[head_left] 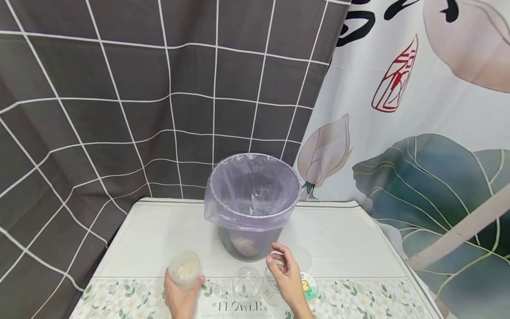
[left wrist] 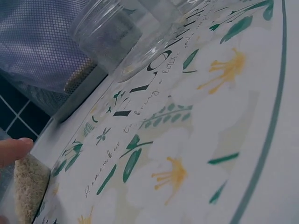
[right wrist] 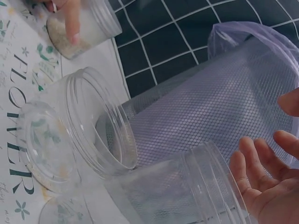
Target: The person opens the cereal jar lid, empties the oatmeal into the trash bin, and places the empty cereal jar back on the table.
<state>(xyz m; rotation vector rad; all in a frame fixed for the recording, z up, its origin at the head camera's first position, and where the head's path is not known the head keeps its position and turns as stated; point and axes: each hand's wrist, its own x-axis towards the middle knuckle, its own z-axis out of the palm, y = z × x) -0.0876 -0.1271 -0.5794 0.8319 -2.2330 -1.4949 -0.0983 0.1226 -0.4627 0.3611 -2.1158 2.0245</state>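
My left hand (head_left: 180,299) grips a clear jar (head_left: 185,267) partly filled with pale grains like rice (left wrist: 29,189), at the front left of the table. Thumb and fingers wrap its sides; in the right wrist view the jar (right wrist: 100,28) stands on the cloth. My right hand (head_left: 288,278) is over the second of two empty clear jars, its fingers loosely bent and holding nothing. In the right wrist view this hand (right wrist: 271,186) is beside the mouth of the nearer jar (right wrist: 187,184). The other empty jar (head_left: 246,283) stands between my hands.
A mesh bin (head_left: 229,241) lined with a purple bag (head_left: 213,206) stands behind the jars. Right of my right hand lie a round green-and-white label or lid (head_left: 310,288) and a clear disc (head_left: 303,257). A flowered cloth (head_left: 358,297) covers the table front; curtains (head_left: 131,146) hang behind.
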